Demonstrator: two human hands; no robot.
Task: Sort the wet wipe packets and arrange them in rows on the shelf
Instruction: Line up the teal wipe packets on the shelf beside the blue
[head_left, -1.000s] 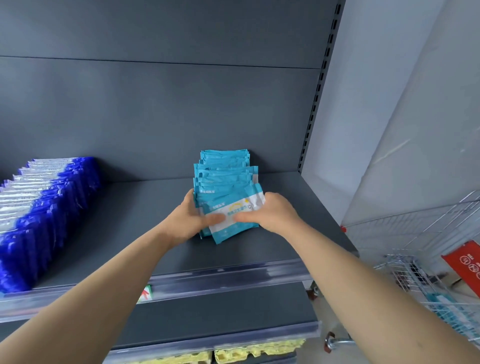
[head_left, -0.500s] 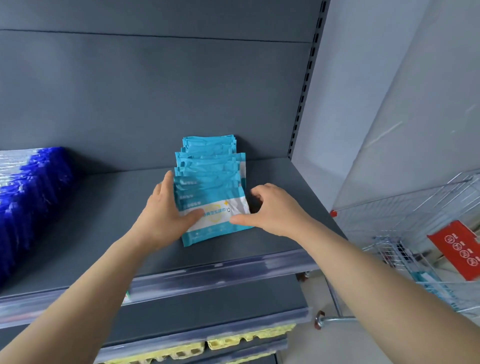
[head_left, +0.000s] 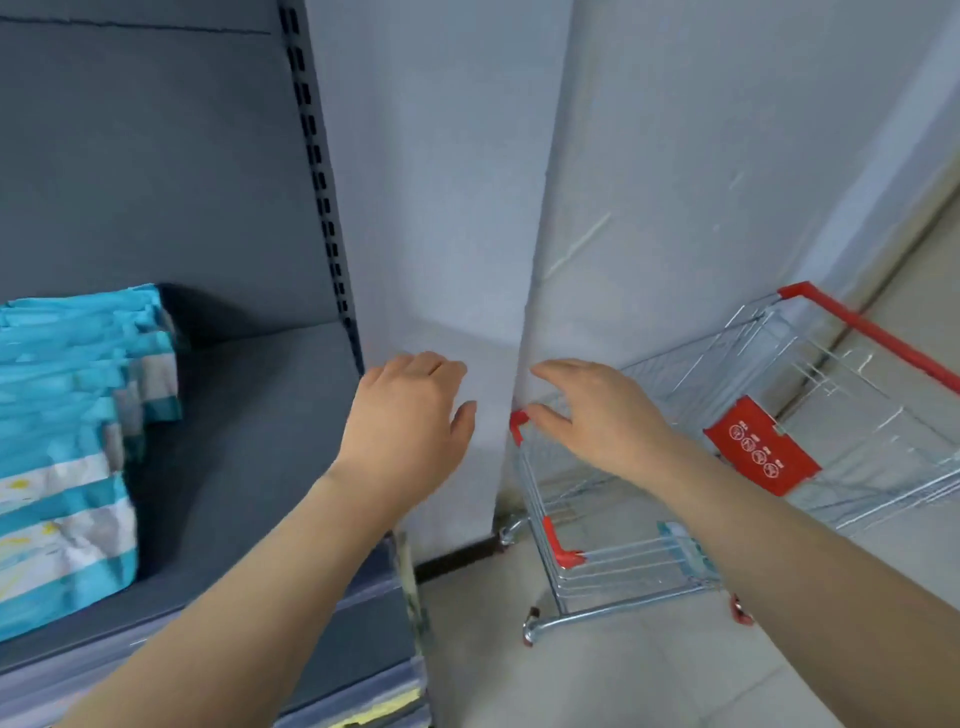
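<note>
A row of teal and white wet wipe packets stands on the dark grey shelf at the far left of the view. My left hand hovers off the shelf's right end, fingers relaxed and empty. My right hand is in the air beside it, fingers spread and holding nothing, above the front corner of a wire shopping cart. Both hands are well apart from the packets. A teal packet shows low inside the cart, partly hidden by my right forearm.
A white wall pillar stands between the shelf unit and the cart. The cart has a red handle and a red sign. A lower shelf edge holds yellow egg cartons. Pale floor tiles lie below.
Both hands let go of the teal packet row and swung right, off the shelf toward the cart. The view turned right, so the blue packets left the frame.
</note>
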